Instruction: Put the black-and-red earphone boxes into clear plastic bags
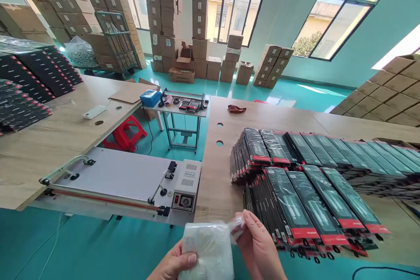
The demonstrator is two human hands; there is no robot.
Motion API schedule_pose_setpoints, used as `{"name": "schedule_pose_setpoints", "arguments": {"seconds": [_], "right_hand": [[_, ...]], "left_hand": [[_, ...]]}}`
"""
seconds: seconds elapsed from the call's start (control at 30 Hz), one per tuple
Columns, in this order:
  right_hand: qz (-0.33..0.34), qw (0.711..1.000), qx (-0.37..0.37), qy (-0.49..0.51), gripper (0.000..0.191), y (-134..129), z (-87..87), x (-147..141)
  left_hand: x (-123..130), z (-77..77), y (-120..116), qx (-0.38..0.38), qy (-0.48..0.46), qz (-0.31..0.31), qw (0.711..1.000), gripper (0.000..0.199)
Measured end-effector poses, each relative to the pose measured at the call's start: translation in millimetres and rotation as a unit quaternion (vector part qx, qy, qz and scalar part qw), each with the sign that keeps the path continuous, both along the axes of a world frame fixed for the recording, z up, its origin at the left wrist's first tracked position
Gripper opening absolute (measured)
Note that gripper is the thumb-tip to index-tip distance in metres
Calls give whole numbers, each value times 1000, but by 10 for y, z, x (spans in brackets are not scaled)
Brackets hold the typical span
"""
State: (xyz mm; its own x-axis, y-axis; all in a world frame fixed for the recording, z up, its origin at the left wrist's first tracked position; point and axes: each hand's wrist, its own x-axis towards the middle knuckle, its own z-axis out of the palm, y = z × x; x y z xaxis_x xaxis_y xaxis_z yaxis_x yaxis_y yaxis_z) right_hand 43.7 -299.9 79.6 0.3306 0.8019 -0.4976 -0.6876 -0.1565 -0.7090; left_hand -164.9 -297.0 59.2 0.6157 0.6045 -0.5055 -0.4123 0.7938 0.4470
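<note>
At the bottom middle of the head view, my left hand [173,264] grips the lower left side of a bundle of clear plastic bags [206,249]. My right hand [259,247] pinches the bundle's upper right corner between thumb and fingers. The bundle hangs over the teal floor, just in front of a white heat sealer [121,183]. Right of my hands, rows of black packaged items with red ends [311,188] lie overlapped on the wooden table [216,183].
More black packages [29,78] cover the left table. A second sealer stand [183,107], a red stool [126,133] and a blue box [150,97] stand mid-floor. Stacked cardboard cartons [170,17] line the back wall and far right [390,92].
</note>
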Motion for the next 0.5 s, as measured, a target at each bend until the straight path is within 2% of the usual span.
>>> {"name": "schedule_pose_setpoints", "arguments": {"seconds": [0.07,0.1,0.23,0.33,0.5], "right_hand": [[10,1000,-8,-5,42,97,21,-136],[36,999,-7,-29,43,147,47,-195],[184,972,-28,-145,60,391,161,-442],[285,943,-41,-170,67,610,167,-666],[337,928,-52,-152,63,916,44,-939]], "left_hand": [[-146,-17,127,-5,-10,-12,1000,43],[-210,-18,187,-6,-18,-23,1000,43],[-392,-10,382,-1,-64,-100,993,41],[-436,-17,456,-3,-78,-170,982,36],[-438,-32,480,-14,-81,-180,980,38]]}}
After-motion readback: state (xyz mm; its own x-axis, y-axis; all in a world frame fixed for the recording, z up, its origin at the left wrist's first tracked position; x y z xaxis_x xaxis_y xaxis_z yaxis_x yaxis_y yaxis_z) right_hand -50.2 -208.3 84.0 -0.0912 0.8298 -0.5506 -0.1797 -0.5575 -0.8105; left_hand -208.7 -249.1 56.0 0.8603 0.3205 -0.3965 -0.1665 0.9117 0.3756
